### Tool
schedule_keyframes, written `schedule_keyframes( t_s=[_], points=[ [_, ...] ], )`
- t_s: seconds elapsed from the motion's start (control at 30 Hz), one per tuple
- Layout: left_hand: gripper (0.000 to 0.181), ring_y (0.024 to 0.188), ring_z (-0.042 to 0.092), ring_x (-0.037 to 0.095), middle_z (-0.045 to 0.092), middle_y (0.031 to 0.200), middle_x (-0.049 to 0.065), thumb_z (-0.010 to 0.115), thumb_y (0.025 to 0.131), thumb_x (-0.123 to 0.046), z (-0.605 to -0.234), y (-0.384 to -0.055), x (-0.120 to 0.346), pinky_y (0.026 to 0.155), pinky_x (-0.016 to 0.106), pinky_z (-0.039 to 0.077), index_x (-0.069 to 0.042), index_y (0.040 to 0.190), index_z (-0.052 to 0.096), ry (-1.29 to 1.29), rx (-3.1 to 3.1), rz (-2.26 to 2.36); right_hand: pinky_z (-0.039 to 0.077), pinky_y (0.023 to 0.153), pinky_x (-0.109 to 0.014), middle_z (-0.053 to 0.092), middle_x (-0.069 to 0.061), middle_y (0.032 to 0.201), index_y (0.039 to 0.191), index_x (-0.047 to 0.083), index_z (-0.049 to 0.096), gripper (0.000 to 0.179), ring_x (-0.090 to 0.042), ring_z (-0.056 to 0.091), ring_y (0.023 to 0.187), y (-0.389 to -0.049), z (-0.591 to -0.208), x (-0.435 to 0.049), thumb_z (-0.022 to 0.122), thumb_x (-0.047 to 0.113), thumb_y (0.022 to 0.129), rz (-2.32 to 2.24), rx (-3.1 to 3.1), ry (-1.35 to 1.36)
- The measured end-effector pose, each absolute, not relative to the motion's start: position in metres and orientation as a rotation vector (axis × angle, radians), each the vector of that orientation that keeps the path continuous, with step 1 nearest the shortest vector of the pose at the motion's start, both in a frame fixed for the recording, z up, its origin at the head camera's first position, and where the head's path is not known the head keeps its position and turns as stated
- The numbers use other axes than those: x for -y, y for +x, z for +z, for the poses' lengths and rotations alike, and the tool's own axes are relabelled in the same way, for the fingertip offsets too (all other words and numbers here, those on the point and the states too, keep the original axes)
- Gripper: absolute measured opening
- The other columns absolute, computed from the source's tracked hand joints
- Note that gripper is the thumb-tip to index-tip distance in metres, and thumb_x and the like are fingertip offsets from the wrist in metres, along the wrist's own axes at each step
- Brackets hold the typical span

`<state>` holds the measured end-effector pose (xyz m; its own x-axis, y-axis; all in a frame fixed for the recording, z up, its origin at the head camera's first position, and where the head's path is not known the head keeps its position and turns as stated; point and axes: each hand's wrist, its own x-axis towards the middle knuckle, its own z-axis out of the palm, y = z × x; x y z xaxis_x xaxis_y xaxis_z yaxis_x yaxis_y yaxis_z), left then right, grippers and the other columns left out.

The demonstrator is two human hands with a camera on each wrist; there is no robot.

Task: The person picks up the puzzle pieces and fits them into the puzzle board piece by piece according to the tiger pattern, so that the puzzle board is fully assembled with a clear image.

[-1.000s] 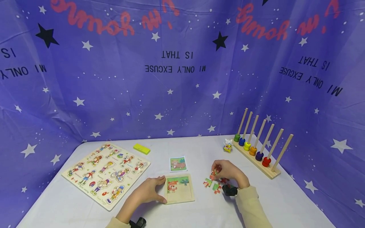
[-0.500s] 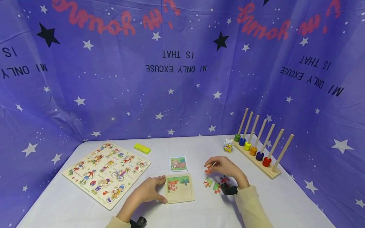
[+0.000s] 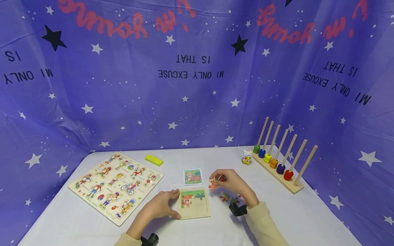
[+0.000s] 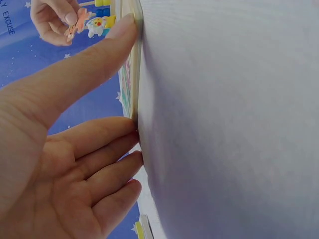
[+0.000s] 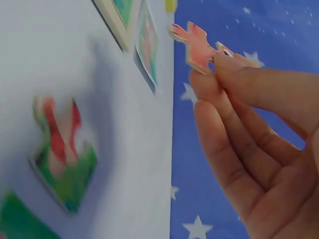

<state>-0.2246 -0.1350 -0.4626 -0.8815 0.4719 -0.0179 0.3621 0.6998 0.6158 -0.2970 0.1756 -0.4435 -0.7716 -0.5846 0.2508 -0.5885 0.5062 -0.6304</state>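
My right hand pinches an orange-red jigsaw piece between thumb and fingers, held above the table right of the picture card. My left hand rests against the left side of a square wooden puzzle tray. Its thumb touches near the lower corner and its fingertips near the upper one, fingers fairly straight. Inside the tray, a tiger-face section and green-blue pieces fill the upper and left parts; bare wood shows lower right. Loose jigsaw pieces lie under my right hand and wrist, partly hidden.
A large wooden board with figure pieces lies at the left. Behind it is a yellow block. At the back right stand a small toy figure and a peg rack with coloured beads. A starry purple cloth hangs behind.
My right hand has lifted the orange-red jigsaw piece from the loose pieces and carried it left, toward the card and tray. My left hand stays at the tray's left edge.
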Motion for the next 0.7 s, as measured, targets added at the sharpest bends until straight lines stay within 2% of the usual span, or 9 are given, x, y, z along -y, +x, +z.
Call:
schedule_keyframes(
  t_s=[0.2, 0.43, 0.7],
  points=[
    [0.087, 0.130, 0.042, 0.044, 0.048, 0.141, 0.021, 0.088, 0.062, -0.033, -0.462, -0.225, 0.134, 0.108, 0.058, 0.031, 0.008, 0.130, 0.054, 0.673, -2.740, 0.922, 0.054, 0.065, -0.023, 0.067, 0.005, 0.083, 0.104, 0.013, 0.070, 0.020, -0.005, 0.062, 0.071, -0.291, -0.450, -0.155, 0.072, 0.006, 0.085, 1.147, 2.713, 1.101],
    [0.088, 0.129, 0.043, 0.044, 0.049, 0.140, 0.021, 0.088, 0.061, -0.034, -0.463, -0.224, 0.134, 0.108, 0.057, 0.032, 0.008, 0.130, 0.054, 0.668, -2.746, 0.913, 0.054, 0.062, -0.021, 0.070, 0.002, 0.084, 0.104, 0.007, 0.070, 0.020, -0.004, 0.063, 0.070, -0.281, -0.458, -0.132, 0.073, 0.006, 0.084, 1.223, 2.702, 1.210],
    [0.088, 0.129, 0.043, 0.044, 0.049, 0.140, 0.020, 0.088, 0.061, -0.034, -0.464, -0.225, 0.134, 0.107, 0.057, 0.033, 0.008, 0.130, 0.054, 0.689, -2.752, 0.912, 0.052, 0.057, -0.020, 0.068, 0.006, 0.076, 0.099, 0.008, 0.072, 0.017, -0.003, 0.061, 0.065, -0.274, -0.459, -0.116, 0.075, 0.006, 0.083, 1.298, 2.779, 1.152]
  ],
)
